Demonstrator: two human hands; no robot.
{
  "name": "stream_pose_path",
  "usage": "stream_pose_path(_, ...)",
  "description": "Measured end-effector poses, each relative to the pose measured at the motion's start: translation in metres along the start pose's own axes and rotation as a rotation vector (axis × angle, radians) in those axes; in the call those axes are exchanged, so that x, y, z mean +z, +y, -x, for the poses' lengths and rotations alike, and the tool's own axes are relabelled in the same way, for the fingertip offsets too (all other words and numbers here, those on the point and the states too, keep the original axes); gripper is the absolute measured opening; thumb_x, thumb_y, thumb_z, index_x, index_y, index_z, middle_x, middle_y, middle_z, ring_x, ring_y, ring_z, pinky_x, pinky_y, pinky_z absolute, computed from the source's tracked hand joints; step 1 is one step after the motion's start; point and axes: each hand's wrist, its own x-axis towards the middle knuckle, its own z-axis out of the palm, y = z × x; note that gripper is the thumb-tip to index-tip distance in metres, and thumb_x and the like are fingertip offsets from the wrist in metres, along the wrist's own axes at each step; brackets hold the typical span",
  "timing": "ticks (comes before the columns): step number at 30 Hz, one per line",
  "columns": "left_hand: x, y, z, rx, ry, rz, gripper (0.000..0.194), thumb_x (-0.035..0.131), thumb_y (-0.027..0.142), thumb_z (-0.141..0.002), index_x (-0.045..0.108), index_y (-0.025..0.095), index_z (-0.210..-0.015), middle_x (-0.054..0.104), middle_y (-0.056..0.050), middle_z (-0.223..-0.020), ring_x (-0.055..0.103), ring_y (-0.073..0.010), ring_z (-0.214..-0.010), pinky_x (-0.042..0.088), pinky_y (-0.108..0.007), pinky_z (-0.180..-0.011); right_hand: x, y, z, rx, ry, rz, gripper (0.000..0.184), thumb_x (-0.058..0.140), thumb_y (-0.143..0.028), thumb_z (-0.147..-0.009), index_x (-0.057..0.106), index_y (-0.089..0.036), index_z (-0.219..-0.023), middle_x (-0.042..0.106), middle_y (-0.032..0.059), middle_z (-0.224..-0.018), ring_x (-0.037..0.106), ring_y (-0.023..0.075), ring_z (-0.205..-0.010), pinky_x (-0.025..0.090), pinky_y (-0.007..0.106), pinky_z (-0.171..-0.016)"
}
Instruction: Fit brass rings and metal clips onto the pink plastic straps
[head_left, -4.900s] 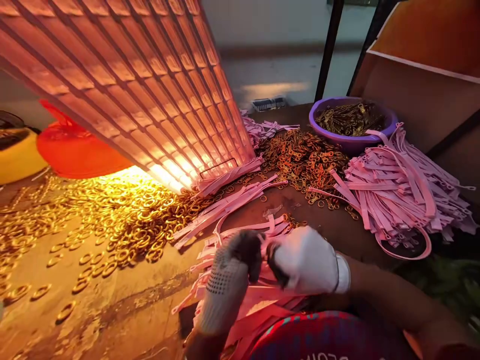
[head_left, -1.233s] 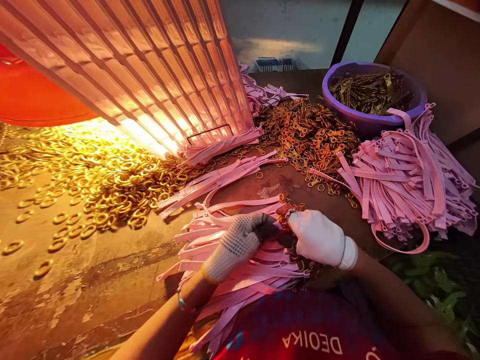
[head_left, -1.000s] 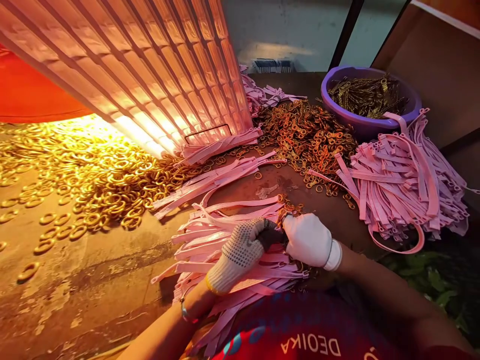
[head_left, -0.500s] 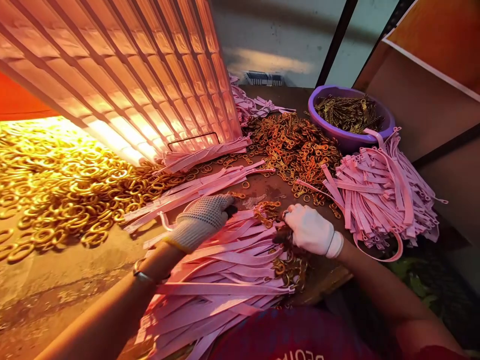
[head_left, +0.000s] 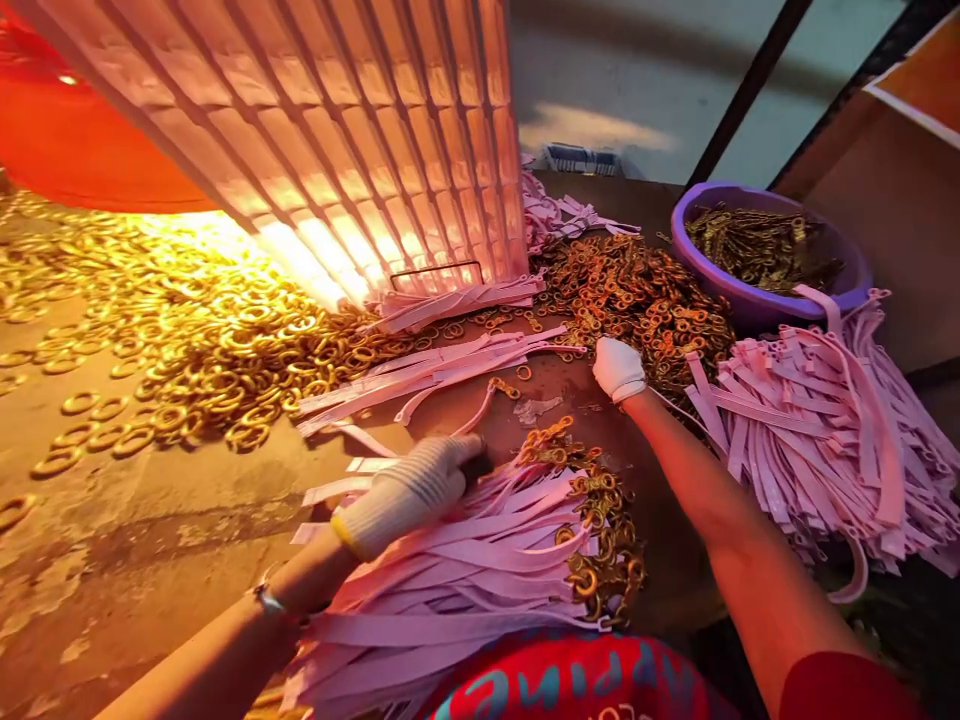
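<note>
My left hand (head_left: 420, 490), in a knitted pale glove with a yellow cuff edge, is over the upper part of a spread of pink straps (head_left: 465, 580). One finger stretches to the right; the other fingertips are dark and partly hidden. Gold clasps and rings (head_left: 604, 520) hang from the right ends of these straps. At the near edge of a heap of gold clasps (head_left: 637, 295) is my right hand (head_left: 619, 370), in a white glove. Its fingers curl closed, and whatever they pinch is out of sight. A strap end with a clasp (head_left: 504, 388) lies between the hands.
Loose gold rings (head_left: 225, 350) spread across the left, beside an upright ribbed translucent panel (head_left: 360, 150) lit from behind. A purple basin (head_left: 697, 250) of metal pieces stands at the back right. More pink straps (head_left: 810, 430) are heaped in front of it, and several (head_left: 442, 370) lie mid-table.
My right hand has moved away from the clasp-ended straps, forward to the clasp heap. My left hand has drawn back slightly over the straps. The camera view has turned left.
</note>
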Motion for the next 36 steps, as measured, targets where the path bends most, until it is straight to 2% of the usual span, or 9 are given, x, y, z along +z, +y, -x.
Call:
stream_pose_path(4,-0.006,0.013,0.01,-0.206,0.105,0.48,0.026,0.063,0.038,-0.093,0.071,0.013,-0.086,0.057,-0.001,-0.054,0.04,-0.0078,-0.04,0.024,-0.016,-0.036,0.012,0.002,0.012,-0.009,0.042,0.03,0.029,0.047,-0.006,-0.093,0.068,-0.007,-0.114,0.07,0.0222,-0.11,0.068,0.0249,-0.098,0.046,0.028,-0.079)
stream_pose_path(7,-0.004,0.023,0.021,-0.329,0.005,0.879,0.041,0.06,0.046,-0.096,0.071,0.007,-0.103,0.072,-0.017,-0.081,0.06,-0.0129,-0.053,0.029,-0.016,-0.035,0.015,0.009,0.02,-0.055,0.075,0.042,0.028,0.049,-0.005,-0.089,0.07,-0.009,-0.107,0.068,0.0213,-0.11,0.066,0.0256,-0.097,0.044,0.029,-0.076)
stream_pose_path(10,0.003,0.026,0.035,-0.361,-0.085,1.004,0.045,0.058,0.043,-0.097,0.072,0.003,-0.11,0.074,-0.025,-0.099,0.071,-0.0198,-0.071,0.036,-0.017,-0.039,0.019,0.015,0.026,-0.103,0.114,0.042,0.03,0.051,-0.005,-0.084,0.072,-0.01,-0.104,0.067,0.0198,-0.114,0.064,0.026,-0.099,0.044,0.029,-0.077)
stream_pose_path(15,0.013,0.018,0.047,-0.262,-0.119,0.975,0.034,0.067,0.018,-0.084,0.075,0.007,-0.114,0.074,-0.022,-0.115,0.072,-0.0176,-0.074,0.036,-0.016,-0.041,0.027,0.022,0.032,-0.133,0.178,0.031,0.037,0.05,-0.006,-0.081,0.072,-0.011,-0.11,0.066,0.0185,-0.12,0.06,0.0265,-0.106,0.043,0.028,-0.085)
stream_pose_path(20,0.02,0.021,0.057,-0.207,-0.083,0.91,0.039,0.074,0.01,-0.074,0.076,0.009,-0.113,0.075,-0.018,-0.11,0.065,-0.0101,-0.065,0.03,-0.014,-0.04,0.03,0.025,0.039,-0.084,0.232,0.028,0.038,0.047,-0.003,-0.079,0.071,-0.005,-0.107,0.067,0.0222,-0.111,0.06,0.0286,-0.104,0.043,0.031,-0.085)
stream_pose_path(25,0.021,0.021,0.066,-0.097,0.043,0.811,0.029,0.075,0.027,-0.081,0.071,0.012,-0.106,0.075,-0.011,-0.092,0.058,-0.0084,-0.054,0.027,-0.016,-0.038,0.031,0.025,0.051,-0.091,0.249,0.03,0.034,0.048,-0.004,-0.076,0.072,-0.01,-0.1,0.069,0.0171,-0.095,0.059,0.0277,-0.094,0.043,0.032,-0.081)
stream_pose_path(30,0.009,0.004,0.063,0.108,0.012,0.684,0.04,0.072,0.049,-0.081,0.07,0.011,-0.094,0.071,-0.007,-0.073,0.046,-0.0069,-0.042,0.031,-0.02,-0.038,0.023,0.018,0.059,-0.131,0.242,0.02,0.036,0.046,-0.003,-0.076,0.07,-0.011,-0.101,0.069,0.0159,-0.093,0.061,0.0272,-0.089,0.044,0.032,-0.08)
stream_pose_path(33,0.006,-0.001,0.058,0.045,0.027,0.739,0.033,0.07,0.044,-0.083,0.07,0.011,-0.085,0.051,0.003,-0.051,0.036,-0.0057,-0.037,0.026,-0.019,-0.036,0.012,-0.001,0.062,-0.244,0.216,0.001,0.037,0.045,-0.003,-0.081,0.069,-0.007,-0.109,0.071,0.0196,-0.101,0.064,0.0283,-0.096,0.046,0.033,-0.085)
stream_pose_path(36,0.01,0.002,0.052,-0.041,0.02,0.814,0.024,0.072,0.035,-0.081,0.068,0.011,-0.082,0.046,0.005,-0.051,0.035,-0.0057,-0.04,0.027,-0.019,-0.038,-0.001,-0.037,0.067,-0.465,0.156,-0.03,0.043,0.048,-0.003,-0.083,0.065,-0.008,-0.121,0.073,0.0167,-0.11,0.065,0.0251,-0.103,0.046,0.03,-0.09)
